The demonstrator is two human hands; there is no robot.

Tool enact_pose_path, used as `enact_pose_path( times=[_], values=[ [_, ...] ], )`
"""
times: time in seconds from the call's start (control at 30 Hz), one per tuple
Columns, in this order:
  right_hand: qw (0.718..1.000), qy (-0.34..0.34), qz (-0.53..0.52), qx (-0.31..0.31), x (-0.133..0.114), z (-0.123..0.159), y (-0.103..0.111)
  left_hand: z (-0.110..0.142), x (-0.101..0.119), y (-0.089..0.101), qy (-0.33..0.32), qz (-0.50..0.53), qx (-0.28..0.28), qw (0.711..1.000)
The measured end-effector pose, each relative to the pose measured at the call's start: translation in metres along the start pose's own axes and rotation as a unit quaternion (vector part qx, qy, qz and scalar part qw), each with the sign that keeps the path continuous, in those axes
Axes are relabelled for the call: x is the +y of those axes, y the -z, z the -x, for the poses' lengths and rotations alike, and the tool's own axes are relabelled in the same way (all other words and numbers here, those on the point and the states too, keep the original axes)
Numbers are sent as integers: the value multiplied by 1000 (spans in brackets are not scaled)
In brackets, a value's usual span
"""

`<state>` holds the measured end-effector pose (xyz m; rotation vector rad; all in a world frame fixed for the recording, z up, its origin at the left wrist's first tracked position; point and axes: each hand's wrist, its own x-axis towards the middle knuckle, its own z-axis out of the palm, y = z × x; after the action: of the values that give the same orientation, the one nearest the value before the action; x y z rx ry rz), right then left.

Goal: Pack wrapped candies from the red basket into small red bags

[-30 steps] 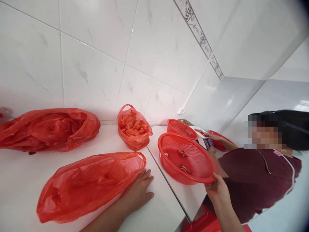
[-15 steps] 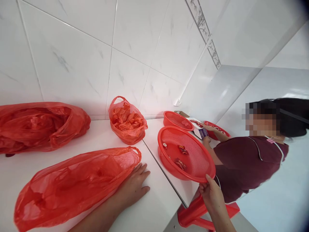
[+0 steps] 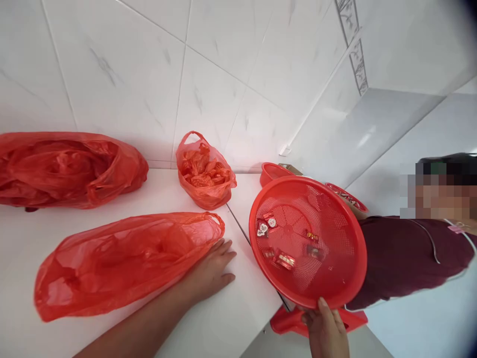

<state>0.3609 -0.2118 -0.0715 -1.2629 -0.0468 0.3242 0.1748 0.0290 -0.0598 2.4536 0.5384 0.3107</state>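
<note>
Head view:

1. Against the moment before, the round red mesh basket point(image 3: 337, 248) has come up off the white counter point(image 3: 242, 199) and tilted sharply, so its inside faces the camera.
2. The right hand point(image 3: 325, 328) is closed on the basket's lower rim, with the thumb pressed over the edge. It is the only hand seen bearing the basket.
3. Small red-and-white packets point(image 3: 285, 261) lie scattered across the basket's inner mesh, most toward its left half. The tilt leaves them in plain view, though their print looks too small and blurred to read.
4. Left of the basket, the left hand point(image 3: 210, 273) lies open and flat on the counter, fingers spread and holding nothing. Its fingertips are just beside the mouth of a long red plastic bag point(image 3: 126, 263).
5. Farther left of the basket are a bag of crumpled red plastic point(image 3: 203, 174) and a larger bulging red bag point(image 3: 67, 169).
6. Behind the basket, a smaller red basket point(image 3: 274, 174) shows only in part, and the basket itself blocks most of it.
7. Right of the basket, a co-worker in a maroon top point(image 3: 406, 263) stands beside a third red basket point(image 3: 346, 196). The raised basket seems to hide the co-worker's hands, though that is hard to be sure of.
8. Below the basket sits a red plastic stool point(image 3: 316, 320).
</note>
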Motion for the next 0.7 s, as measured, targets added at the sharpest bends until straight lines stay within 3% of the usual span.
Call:
enact_pose_path(
  times=[0.27, 0.5, 0.7],
  values=[
    [999, 34, 8, -18, -13, -1, -20, 1, -2, -3, -1, -16, 0, 1000],
    [997, -5, 45, -56, -29, -16, -19, 15, -5, -3, -25, -36, 5, 999],
    [987, -47, 133, -78, -47, -37, -18, 45, -3, 3, -40, -16, -18, 999]
  ],
)
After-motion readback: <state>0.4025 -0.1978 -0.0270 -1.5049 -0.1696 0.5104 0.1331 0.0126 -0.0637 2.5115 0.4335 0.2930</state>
